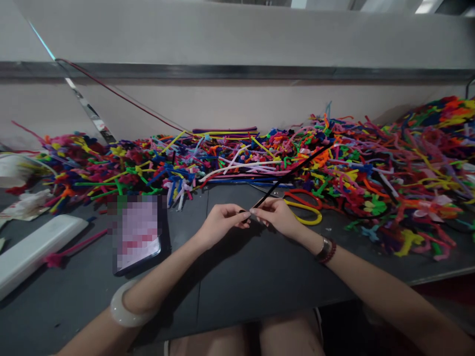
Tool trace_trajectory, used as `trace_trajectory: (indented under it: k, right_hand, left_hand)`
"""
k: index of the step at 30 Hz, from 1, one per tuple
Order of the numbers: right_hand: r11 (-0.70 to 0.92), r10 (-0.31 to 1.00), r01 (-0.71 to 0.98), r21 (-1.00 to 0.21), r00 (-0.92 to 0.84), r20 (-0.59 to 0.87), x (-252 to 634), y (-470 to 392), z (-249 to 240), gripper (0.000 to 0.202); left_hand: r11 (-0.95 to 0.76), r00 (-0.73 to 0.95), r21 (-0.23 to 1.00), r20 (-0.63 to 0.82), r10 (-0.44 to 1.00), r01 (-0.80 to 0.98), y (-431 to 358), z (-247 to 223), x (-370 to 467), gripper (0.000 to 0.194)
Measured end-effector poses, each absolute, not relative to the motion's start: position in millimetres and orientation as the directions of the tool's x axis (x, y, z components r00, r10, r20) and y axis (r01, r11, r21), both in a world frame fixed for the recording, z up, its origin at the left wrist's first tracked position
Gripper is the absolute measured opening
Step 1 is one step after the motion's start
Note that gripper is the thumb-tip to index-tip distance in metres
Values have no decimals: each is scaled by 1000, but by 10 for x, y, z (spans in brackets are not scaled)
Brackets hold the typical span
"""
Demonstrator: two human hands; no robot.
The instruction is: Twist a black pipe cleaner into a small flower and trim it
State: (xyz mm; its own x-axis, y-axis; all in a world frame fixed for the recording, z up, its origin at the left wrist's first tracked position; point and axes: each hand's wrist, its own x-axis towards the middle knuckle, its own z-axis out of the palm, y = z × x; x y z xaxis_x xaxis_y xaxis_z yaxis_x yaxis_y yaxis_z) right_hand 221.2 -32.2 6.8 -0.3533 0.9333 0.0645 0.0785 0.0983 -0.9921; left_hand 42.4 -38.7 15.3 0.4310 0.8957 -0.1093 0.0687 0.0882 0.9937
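A black stem is pinched near one end by the left hand and right hand, seemingly for steadiness, its length angled toward two o'clock.

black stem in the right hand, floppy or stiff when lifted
The black stem probably holds its shape: it juts straight from the right hand. Being thin, it is likely light. It may bend if pushed, as the pile of stems shows kinks.

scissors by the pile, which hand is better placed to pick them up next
Right, probably: the scissors lie just beside the right hand, while the left hand is farther off. The right would likely need to release the black stem first.
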Motion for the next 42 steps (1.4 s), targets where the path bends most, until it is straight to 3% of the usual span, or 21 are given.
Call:
trace_trajectory:
  k: [6,13,18,22,26,31,34,38,42]
  right_hand:
    - [9,843,98,-995,-537,-45,2257,-311,117,25]
    - [-26,902,51,-998,-429,-46,2238,-277,80,24]
    - [-48,912,10,-999,-408,-48,2233,-272,78,22]
    - [-279,850,-82,-957,-484,-206,2285,-246,84,18]
    - [-557,683,-142,-819,-639,-354,2371,-175,59,10]
    - [-773,475,-81,-629,-731,-489,2418,-104,45,31]
    - [-800,396,-36,-599,-782,-482,2429,-106,48,32]
    - [-768,413,-64,-637,-810,-416,2436,-135,48,13]
    - [-703,433,-33,-710,-812,-391,2436,-144,69,11]
  left_hand:
    - [126,567,974,-212,796,188,-401,173,404,22]
    - [189,524,979,-201,828,77,-384,137,406,26]
    - [164,524,982,-189,831,93,-380,136,407,26]
    - [78,469,989,-129,874,126,-370,132,402,24]
    - [-16,477,984,-70,876,175,-378,147,400,21]
    - [-81,520,974,-42,853,211,-415,188,411,16]
    - [-127,532,964,-18,847,235,-422,195,411,17]
    - [-154,532,959,5,847,236,-409,180,400,20]
    - [-74,531,982,-31,847,176,-381,162,384,21]
